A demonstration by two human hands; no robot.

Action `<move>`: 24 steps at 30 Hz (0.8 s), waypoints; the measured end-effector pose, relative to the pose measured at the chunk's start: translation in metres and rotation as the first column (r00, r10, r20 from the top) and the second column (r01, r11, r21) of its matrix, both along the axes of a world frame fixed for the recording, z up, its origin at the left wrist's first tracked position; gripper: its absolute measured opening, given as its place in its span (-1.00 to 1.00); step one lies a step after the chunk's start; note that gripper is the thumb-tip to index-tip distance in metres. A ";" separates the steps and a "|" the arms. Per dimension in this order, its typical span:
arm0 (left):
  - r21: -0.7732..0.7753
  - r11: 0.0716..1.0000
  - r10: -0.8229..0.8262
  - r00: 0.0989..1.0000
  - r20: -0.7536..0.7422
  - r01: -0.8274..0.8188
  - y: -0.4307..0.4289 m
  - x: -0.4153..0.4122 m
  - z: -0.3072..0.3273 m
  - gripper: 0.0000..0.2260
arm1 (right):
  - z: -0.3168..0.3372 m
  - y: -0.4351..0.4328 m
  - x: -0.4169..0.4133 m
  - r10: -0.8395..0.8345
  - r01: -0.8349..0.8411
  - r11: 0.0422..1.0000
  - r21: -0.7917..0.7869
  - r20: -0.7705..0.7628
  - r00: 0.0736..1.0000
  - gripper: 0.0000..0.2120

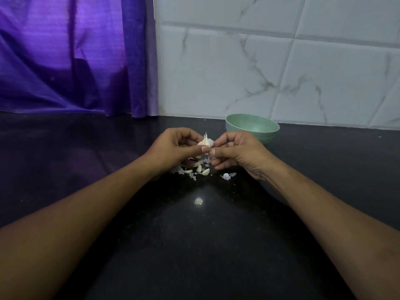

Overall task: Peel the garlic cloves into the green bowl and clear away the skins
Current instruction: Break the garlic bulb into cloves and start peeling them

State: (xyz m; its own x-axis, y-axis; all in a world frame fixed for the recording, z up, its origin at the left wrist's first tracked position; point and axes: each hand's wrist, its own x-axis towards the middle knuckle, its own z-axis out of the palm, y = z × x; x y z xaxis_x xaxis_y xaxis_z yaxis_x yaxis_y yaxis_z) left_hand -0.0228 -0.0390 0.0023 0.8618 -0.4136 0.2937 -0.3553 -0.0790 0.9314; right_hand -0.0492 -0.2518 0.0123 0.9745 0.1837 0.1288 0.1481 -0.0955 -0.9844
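Peeling is in hand; the left hand (175, 146) and right hand (236, 151) pinch one garlic clove (205, 142) between them; the green bowl (252, 128) stands at two o'clock; loose skins (194, 169) lie beneath; next, I judge, strip the husk.

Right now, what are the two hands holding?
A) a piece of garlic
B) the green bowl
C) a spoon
A: the left hand and right hand both pinch the piece of garlic between them, while the green bowl sits untouched behind them.
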 end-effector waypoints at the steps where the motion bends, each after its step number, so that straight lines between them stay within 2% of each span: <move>1: -0.016 1.000 0.008 1.000 -0.015 -0.008 0.000 0.000 0.001 -0.79 | 0.001 -0.001 0.000 0.002 -0.002 1.000 0.000 0.003 1.000 -0.80; 7: -0.063 0.997 0.052 0.997 -0.057 -0.055 0.001 0.002 0.001 -0.83 | -0.001 -0.001 0.001 0.047 -0.046 0.999 0.009 -0.033 0.998 -0.89; 11: -0.075 0.994 0.073 0.996 -0.051 -0.077 0.003 0.003 0.001 -0.85 | -0.001 -0.004 0.003 0.069 -0.070 0.997 -0.025 -0.048 0.996 -0.86; 17: -0.043 0.996 0.077 0.996 -0.048 -0.079 0.002 0.002 0.001 -0.84 | 0.003 -0.007 -0.001 0.110 -0.116 0.989 -0.094 -0.071 0.991 -0.86; 24: -0.006 0.998 0.069 0.996 -0.052 -0.069 0.003 0.001 0.002 -0.80 | 0.009 -0.008 -0.003 0.104 -0.106 0.985 -0.134 -0.020 0.994 -0.84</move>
